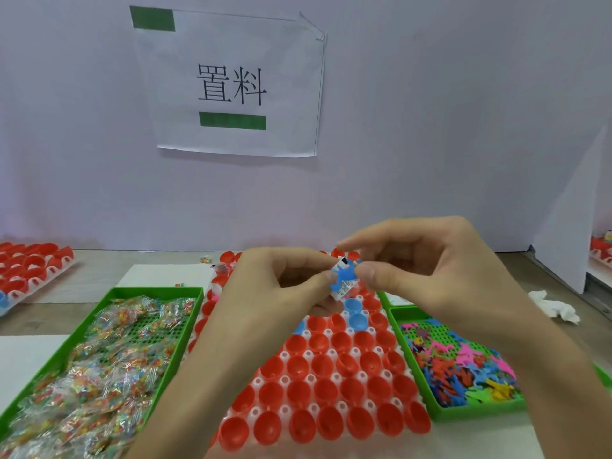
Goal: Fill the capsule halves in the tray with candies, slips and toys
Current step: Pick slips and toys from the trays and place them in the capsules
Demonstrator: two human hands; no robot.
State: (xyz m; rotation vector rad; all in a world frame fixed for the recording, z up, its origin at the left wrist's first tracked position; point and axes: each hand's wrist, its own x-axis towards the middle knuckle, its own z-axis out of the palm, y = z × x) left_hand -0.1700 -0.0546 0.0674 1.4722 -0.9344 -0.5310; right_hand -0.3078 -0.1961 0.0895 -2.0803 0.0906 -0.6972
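White paper sheet [231, 84], fixed to the wall [430, 127]: two large black printed characters, 置料. No other marking on the sheet can be read.

Small slip [346, 289], held above the tray [255, 415]: possibly fine print, too small to read.

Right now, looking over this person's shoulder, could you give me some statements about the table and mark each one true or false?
1. The left hand and right hand pinch a blue toy and a printed slip above the tray. True.
2. The left green bin holds plastic toys. False: it holds candy packets; the toys lie in the right green bin.
3. Most capsule halves are red; a few blue halves sit among them. True.
4. The nearest capsule halves are already filled. False: they look empty.
5. The wall sign is blank. False: it bears two large black characters and green bars.
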